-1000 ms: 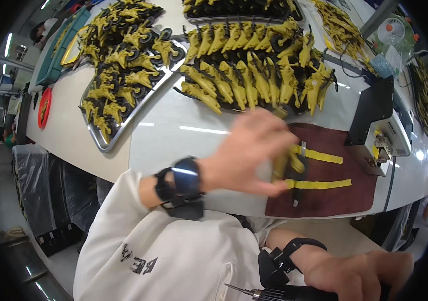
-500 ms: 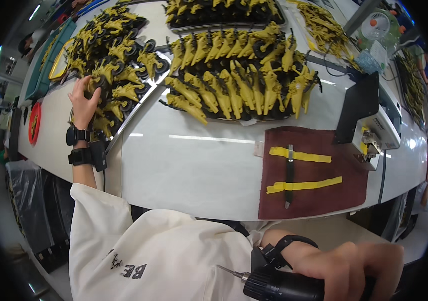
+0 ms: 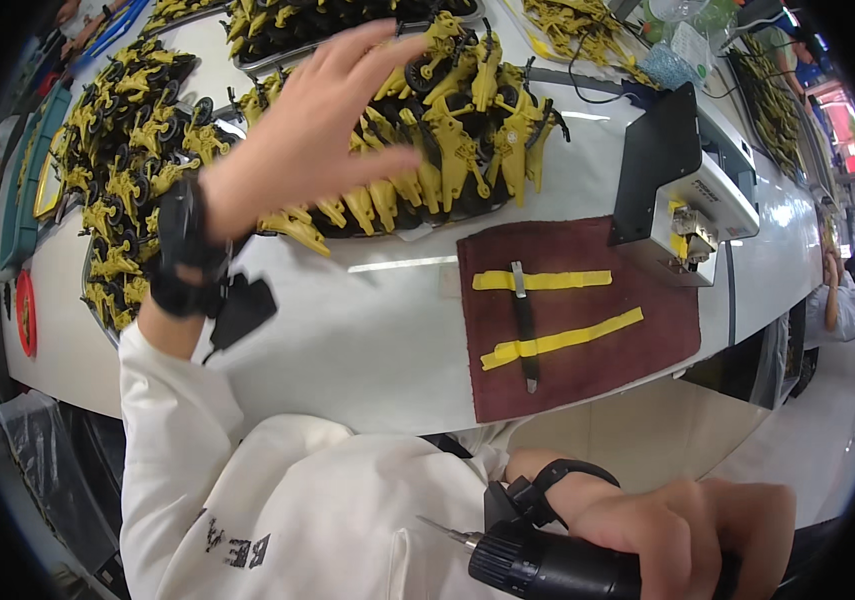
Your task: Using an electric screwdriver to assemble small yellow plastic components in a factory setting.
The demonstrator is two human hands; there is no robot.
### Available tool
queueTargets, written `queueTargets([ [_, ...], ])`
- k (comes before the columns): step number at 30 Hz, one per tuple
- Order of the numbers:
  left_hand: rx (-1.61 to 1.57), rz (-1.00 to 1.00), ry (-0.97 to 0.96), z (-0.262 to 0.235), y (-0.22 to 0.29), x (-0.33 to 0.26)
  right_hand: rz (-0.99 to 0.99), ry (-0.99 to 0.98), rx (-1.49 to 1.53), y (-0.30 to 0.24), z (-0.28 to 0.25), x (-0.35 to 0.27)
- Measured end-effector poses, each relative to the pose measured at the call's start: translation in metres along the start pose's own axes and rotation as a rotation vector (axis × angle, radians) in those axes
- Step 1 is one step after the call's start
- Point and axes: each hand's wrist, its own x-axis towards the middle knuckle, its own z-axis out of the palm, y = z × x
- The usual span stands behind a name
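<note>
Raised over the table, my left hand (image 3: pixel 317 125) has its fingers spread, with nothing between them. It hangs in front of a row of yellow and black toy motorcycle parts (image 3: pixel 455 150) and hides some of them. Low at the right, my right hand (image 3: pixel 682 535) is wrapped round a black electric screwdriver (image 3: pixel 557 562), whose thin metal bit points left in front of my shirt. To the left lies a large heap of yellow motorcycle pieces with black wheels (image 3: pixel 127 170).
A dark red cloth (image 3: pixel 572 370) carries two yellow tape strips and a dark strap. Beside it stands a white and black boxy machine (image 3: pixel 697 200). A red round dish (image 3: pixel 25 312) and a green bin (image 3: pixel 29 190) sit at the left. Another person (image 3: pixel 832 305) is at the far right.
My left hand has moved right and up from the left heap to over the row of yellow parts. The view has shifted right. The right hand still grips the screwdriver.
</note>
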Motion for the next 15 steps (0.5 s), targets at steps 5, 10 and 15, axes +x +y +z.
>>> queueTargets([
  [5,0.049,0.066,-0.260,0.008,-0.062,0.100,0.106,-0.170,-0.018,-0.033,-0.011,0.005],
  [10,0.366,0.054,-0.584,0.032,-0.072,0.127,0.119,0.026,-0.446,-0.061,-0.010,-0.021],
  [15,0.098,0.116,-0.581,0.053,-0.083,0.137,0.142,-0.046,-0.049,-0.039,-0.022,0.001],
])
